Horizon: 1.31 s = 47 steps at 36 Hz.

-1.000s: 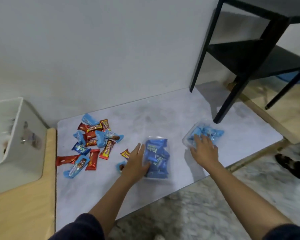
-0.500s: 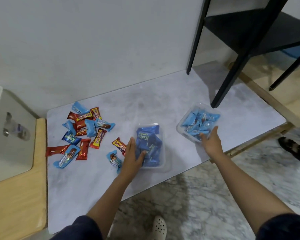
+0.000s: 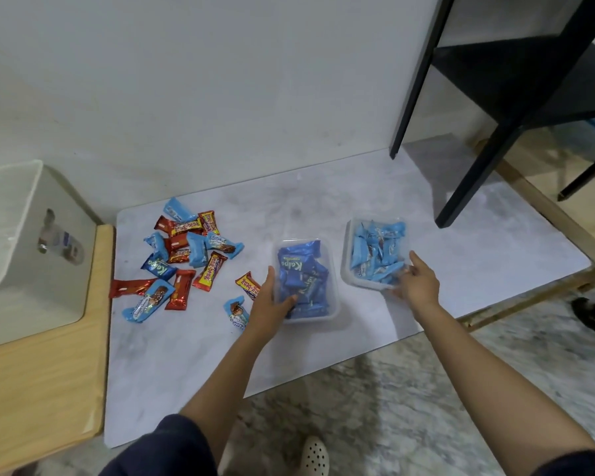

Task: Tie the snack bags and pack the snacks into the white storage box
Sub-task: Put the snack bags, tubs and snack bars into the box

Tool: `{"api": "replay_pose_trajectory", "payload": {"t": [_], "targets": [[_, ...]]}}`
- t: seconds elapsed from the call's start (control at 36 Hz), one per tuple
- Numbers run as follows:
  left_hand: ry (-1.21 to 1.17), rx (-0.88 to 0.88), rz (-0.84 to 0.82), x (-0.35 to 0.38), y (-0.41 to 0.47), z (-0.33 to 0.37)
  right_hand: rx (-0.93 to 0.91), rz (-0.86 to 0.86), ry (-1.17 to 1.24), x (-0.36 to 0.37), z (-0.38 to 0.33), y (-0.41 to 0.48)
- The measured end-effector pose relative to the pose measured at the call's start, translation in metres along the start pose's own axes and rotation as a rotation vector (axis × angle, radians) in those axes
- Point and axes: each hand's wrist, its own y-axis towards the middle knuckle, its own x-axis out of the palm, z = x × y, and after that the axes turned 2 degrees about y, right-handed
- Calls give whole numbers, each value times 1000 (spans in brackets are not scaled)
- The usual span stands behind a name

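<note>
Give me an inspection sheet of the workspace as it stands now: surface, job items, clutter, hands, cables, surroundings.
Surface: grey marbled mat laid on a wooden top.
Job's things: clear tub of dark blue snacks; clear tub of light blue snacks to its right; white storage box at the far left, off the mat.
Clutter: loose red and blue wrapped snacks piled on the mat's left; two more lie beside the left hand.
Hands: left hand grips the dark blue tub's near left corner; right hand is at the light blue tub's near right corner.
Cables: nothing seen.
Surroundings: black metal stand at the right; pale wall behind; stone floor below.
</note>
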Motion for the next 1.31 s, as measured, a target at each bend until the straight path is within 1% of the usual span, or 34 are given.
{"api": "replay_pose_trajectory", "payload": {"t": [0.17,0.28,0.36,0.47,0.56,0.67,0.78,0.83,1.0,1.08,1.17,1.31], "targets": [[-61,-57,-79,-12,-4,-4,-74,-46,136,3,-28,-15],[-122,-61,-53,-13,-7,0,-115,-103,141,6,-36,-29],[-249,-20,-26,-12,-11,7,-120,-142,122,16,-32,-43],[-346,-41,-12,-15,-10,13,-183,-187,37,30,-19,-60],[-363,-28,-49,-18,-13,17,-243,-246,-48,39,-14,-68],[-464,-9,-113,-22,-14,12,-358,-360,-204,45,-12,-73],[-463,-8,-116,-25,-14,11,-399,-433,-312,45,-8,-74],[-453,-7,-117,-26,-12,11,-371,-467,-288,45,-8,-74],[-439,-23,-132,-29,-10,11,-147,-676,-196,44,-14,-74],[-436,-48,-141,-33,-8,8,-58,-707,-109,44,-14,-74],[-431,-70,-152,-39,-11,11,-36,-700,-86,45,-16,-75],[-480,-38,-197,-61,-21,17,-84,-687,-125,49,-29,-85]]}}
